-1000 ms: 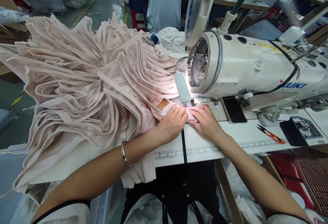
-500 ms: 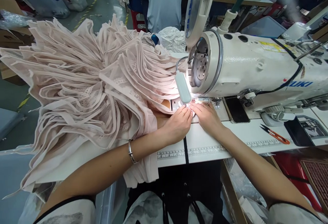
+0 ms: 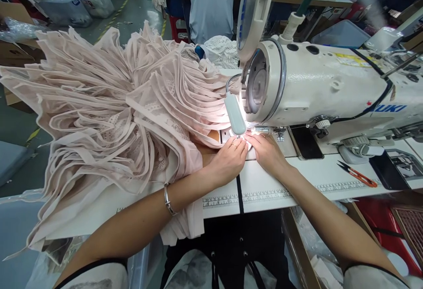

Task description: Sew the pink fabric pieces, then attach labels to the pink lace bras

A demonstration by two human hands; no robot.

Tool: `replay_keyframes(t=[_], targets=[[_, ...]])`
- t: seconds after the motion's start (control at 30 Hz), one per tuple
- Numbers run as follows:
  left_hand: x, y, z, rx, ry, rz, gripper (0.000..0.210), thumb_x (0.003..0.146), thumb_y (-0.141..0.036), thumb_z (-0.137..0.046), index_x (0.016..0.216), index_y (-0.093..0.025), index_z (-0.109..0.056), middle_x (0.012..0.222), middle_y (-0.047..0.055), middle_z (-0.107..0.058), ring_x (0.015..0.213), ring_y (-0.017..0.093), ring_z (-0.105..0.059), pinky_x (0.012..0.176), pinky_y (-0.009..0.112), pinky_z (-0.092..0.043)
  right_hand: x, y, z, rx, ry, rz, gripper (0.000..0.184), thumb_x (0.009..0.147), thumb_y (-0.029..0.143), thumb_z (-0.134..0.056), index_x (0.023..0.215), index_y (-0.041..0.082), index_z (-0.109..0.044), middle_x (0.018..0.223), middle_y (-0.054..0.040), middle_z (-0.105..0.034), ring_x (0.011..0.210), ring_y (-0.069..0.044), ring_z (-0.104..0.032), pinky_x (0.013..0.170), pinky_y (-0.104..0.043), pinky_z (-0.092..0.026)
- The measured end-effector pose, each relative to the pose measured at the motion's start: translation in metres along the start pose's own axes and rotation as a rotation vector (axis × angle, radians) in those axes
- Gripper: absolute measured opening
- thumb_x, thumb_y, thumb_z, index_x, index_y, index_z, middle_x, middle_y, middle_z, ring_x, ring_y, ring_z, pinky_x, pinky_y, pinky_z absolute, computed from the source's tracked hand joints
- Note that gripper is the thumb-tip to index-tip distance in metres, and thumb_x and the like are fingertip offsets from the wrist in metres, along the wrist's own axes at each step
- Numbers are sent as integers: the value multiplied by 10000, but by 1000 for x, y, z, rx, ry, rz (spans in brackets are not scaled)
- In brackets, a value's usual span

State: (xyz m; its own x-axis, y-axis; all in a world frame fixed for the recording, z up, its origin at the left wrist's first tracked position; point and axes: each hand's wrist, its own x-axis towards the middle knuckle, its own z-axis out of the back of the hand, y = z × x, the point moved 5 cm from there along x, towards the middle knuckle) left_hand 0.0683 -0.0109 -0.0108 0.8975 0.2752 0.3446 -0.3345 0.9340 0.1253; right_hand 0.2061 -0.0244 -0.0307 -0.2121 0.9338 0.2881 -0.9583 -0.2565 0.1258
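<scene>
Both of my hands are close together under the head of a white sewing machine, beside its lit needle area. My left hand pinches the edge of a pale pink fabric piece. Pressed on that same small piece from the other side is my right hand, its fingers closed together. The lamp glare and a small grey lamp partly hide the needle and the fingertips. A large heap of pale pink garment pieces with lace spreads left of my left hand, over the table.
A phone lies by the machine base. Orange-handled thread snips and a dark flat object lie on the right of the white table, which has a printed ruler. White lace sits behind. A person in blue sits ahead.
The machine's round end wheel looks blurred now, where its holes showed clearly before. My hands stay at the fabric, almost unmoved; the whole view has shifted slightly.
</scene>
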Motion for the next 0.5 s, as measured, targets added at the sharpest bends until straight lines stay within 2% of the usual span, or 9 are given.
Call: replay_keyframes(t=[0.27,0.5], targets=[[0,3,-4,0,-18,20,407,969,-25,-290,1229,19,-601,1198,199,-678,1165,266,-623,1072,454,-435,4,1,3,-1,50,-47,497,904,65,-325,1254,188,-655,1252,-105,-676,1081,-261,-632,993,-462,-482],[-2,6,-5,9,-69,15,386,962,-12,-311,1217,18,-598,1188,179,-675,1145,262,-624,1074,435,-406,7,1,3,77,169,-157,577,883,70,-301,1334,260,-606,1252,-84,-663,1020,-260,-623,908,-441,-472]])
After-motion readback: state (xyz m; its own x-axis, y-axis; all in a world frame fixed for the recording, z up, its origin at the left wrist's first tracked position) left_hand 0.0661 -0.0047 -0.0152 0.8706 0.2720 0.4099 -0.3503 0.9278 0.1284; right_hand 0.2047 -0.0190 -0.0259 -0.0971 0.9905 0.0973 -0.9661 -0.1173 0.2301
